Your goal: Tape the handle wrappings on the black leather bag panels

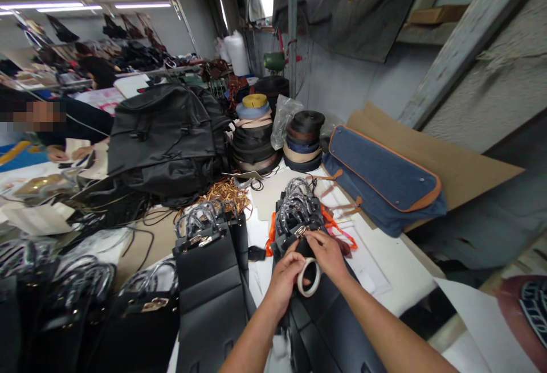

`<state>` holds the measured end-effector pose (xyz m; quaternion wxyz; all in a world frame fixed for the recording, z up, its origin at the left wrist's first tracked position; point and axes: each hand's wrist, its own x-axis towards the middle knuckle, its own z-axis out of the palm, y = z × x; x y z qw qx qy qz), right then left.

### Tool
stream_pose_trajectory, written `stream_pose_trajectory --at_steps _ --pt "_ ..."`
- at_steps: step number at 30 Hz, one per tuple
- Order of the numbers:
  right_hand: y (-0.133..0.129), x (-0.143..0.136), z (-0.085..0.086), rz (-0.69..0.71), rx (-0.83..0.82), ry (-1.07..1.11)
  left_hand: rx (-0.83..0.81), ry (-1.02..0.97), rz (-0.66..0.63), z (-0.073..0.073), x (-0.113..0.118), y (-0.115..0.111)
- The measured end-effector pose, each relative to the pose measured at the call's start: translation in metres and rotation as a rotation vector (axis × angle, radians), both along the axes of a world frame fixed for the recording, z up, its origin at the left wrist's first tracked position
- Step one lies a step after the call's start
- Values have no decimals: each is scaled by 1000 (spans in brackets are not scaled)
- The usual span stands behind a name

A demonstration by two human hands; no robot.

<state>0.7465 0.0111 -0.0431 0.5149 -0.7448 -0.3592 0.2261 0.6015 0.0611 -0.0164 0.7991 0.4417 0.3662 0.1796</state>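
Note:
My left hand [285, 275] is closed, its fingers at the rim of a pale roll of tape [317, 286] that hangs between my two hands. My right hand [328, 252] is in a pinch beside the gold metal clasp [300, 231] of a black bag panel [322, 319]. What lies between the right fingertips is too small to make out. Just beyond both hands, plastic-wrapped handles [294, 205] stand up from the stacked bag pieces. To their left lies another stack of black bag panels [209, 282] with gold clasps and wrapped handles.
Webbing rolls [304, 139] stand stacked at the back, beside a large black backpack [166, 134]. On the right a blue bag with orange trim [384, 171] leans on cardboard. More black bags [141, 322] fill the left front. A co-worker's hands [57, 154] handle pale pieces at far left.

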Motion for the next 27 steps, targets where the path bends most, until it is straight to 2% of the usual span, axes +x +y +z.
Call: stream_pose_trajectory --at_steps 5,11,18,23,27 --pt "6 1 -6 -75 -73 83 -16 -22 -44 -8 -4 4" --pt "15 -2 -7 -90 -101 27 -47 -45 -72 -15 -6 9" --pt "16 -4 -6 -65 -321 -492 -57 -91 -70 -15 -14 8" --pt "20 -6 -8 -59 -307 -482 -79 -55 26 -16 -35 -4" --pt "-1 5 -16 -74 -220 -381 -160 8 149 -10 -53 -12"
